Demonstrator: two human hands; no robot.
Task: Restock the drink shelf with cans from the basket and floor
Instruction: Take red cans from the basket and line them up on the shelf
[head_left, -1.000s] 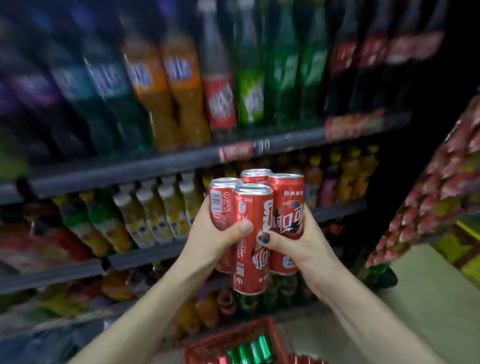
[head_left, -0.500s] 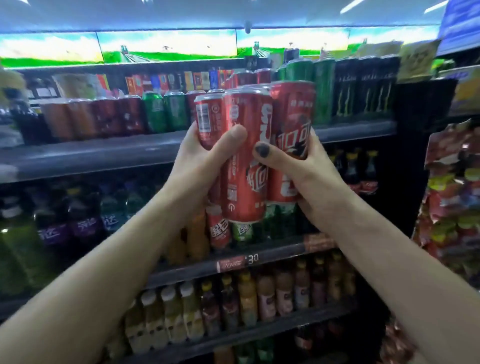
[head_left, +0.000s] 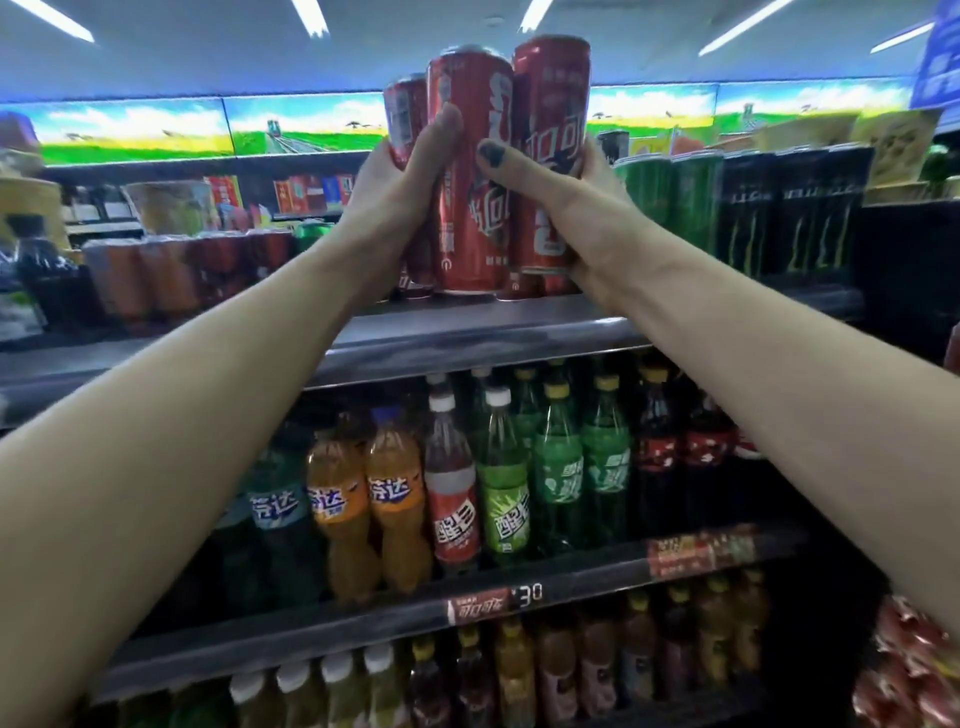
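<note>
Two bare forearms reach up and forward. The left hand (head_left: 387, 192) and right hand (head_left: 569, 200) curl their fingers and thumbs round a cluster of red cans (head_left: 475, 171), pressing it between them. The cans are tall, slim and upright, with white lettering; at least three show. The cluster is held just above the front edge of the top shelf (head_left: 467, 332), before rows of red cans, green cans (head_left: 670, 202) and black cans (head_left: 795, 213). Lower shelves carry bottles (head_left: 447, 478).

Ceiling strip lights (head_left: 310, 18) glare overhead; lower shelves (head_left: 467, 618) sit dim, edges bow and blur, perhaps from motion.
</note>
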